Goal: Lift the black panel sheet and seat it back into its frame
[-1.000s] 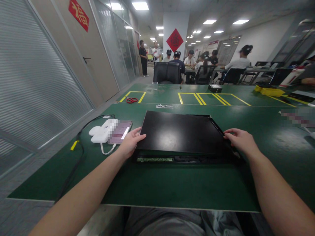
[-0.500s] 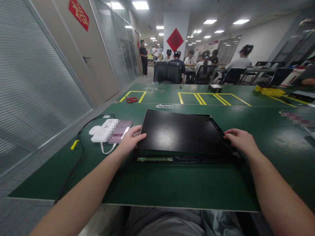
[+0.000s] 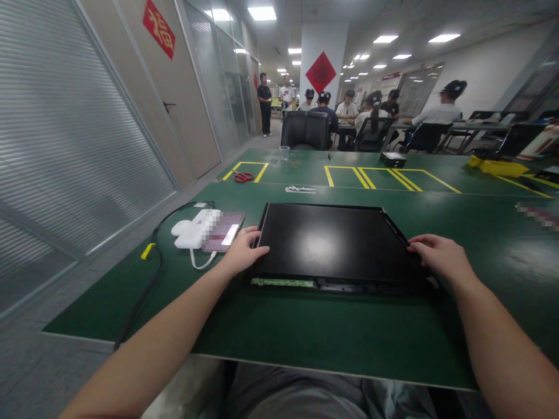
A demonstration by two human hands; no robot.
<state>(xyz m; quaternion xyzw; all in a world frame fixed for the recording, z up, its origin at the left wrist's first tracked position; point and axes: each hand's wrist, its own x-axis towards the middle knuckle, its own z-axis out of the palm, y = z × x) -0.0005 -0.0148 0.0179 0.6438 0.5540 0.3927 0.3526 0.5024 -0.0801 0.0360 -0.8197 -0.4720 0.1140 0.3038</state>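
Note:
A flat black panel (image 3: 323,241) lies within a shallow black frame (image 3: 371,287) on the green table. Along the near edge of the frame runs a thin green circuit strip (image 3: 282,283). My left hand (image 3: 247,251) grips the panel's left edge, thumb on top and fingers at the side. At the opposite side, my right hand (image 3: 438,254) has its thumb and fingers pinched on the frame's right edge.
Left of the panel are a phone (image 3: 223,231), a white charger (image 3: 194,230) and a black cable (image 3: 159,267). Beyond lie red-handled scissors (image 3: 243,177), small white pieces (image 3: 300,189), a plastic cup (image 3: 284,153) and a small black box (image 3: 392,159). Several people sit farther back.
The black panel has come down from a tilted position and now lies flatter in the frame. Both hands stay at its sides. The camera view has shifted slightly left.

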